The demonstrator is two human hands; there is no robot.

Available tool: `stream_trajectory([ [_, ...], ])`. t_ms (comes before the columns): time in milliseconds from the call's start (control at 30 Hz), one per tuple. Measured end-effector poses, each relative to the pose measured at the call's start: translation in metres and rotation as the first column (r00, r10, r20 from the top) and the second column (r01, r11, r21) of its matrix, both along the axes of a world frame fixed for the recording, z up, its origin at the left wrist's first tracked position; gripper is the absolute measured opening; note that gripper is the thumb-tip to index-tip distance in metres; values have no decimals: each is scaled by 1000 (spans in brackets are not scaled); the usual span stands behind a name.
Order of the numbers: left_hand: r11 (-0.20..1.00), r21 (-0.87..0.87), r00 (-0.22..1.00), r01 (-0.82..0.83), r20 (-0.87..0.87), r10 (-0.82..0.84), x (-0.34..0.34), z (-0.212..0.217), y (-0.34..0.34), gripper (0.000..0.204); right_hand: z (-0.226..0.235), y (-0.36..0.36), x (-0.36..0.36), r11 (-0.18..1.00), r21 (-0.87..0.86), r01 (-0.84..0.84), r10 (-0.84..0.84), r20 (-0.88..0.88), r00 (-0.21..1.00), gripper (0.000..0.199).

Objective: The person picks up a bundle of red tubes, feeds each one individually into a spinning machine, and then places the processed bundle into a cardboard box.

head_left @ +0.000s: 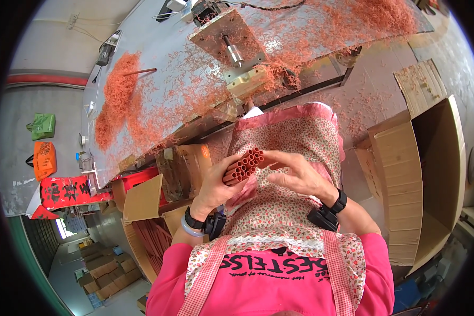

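My left hand (pixel 216 184) is wrapped round a bundle of thin reddish-brown tubes (pixel 243 167), their hollow ends facing up toward me. Over my lap, my right hand (pixel 299 176) is at the right side of the bundle. Its fingers are stretched out and apart, with the fingertips at the tube ends; whether they press on them I cannot tell. Beyond my hands, at the table's edge, stands a small motor-driven machine (pixel 234 52) with a metal spindle and a pale block. To my left, more long reddish tubes (pixel 148 242) lie in an open carton.
Pink-orange shavings (pixel 122 89) are heaped and scattered over the grey table (pixel 163 47), with one loose tube (pixel 140 71) among them. An open cardboard box (pixel 405 195) stands at my right. Another carton (pixel 145 200) is close by my left arm.
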State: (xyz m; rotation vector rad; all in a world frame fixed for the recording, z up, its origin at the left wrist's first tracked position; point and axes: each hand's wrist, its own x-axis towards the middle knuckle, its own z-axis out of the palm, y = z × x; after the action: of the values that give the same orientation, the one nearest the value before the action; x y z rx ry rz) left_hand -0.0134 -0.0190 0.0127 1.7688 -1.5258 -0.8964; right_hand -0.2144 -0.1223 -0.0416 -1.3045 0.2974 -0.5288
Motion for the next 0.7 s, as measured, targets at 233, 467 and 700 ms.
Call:
stream_trajectory([
  [233, 988, 123, 994, 92, 38, -98, -4, 5, -2, 52, 22, -7, 16, 946, -265, 184, -197, -22, 980, 35],
  [467, 951, 294, 964, 93, -267, -12, -4, 4, 1, 53, 15, -5, 22, 940, -244, 238, -222, 90, 971, 14],
  [700, 878, 463, 834, 122, -527, 162, -7, 2, 3, 52, 14, -9, 20, 975, -167, 147, -134, 89, 987, 12],
])
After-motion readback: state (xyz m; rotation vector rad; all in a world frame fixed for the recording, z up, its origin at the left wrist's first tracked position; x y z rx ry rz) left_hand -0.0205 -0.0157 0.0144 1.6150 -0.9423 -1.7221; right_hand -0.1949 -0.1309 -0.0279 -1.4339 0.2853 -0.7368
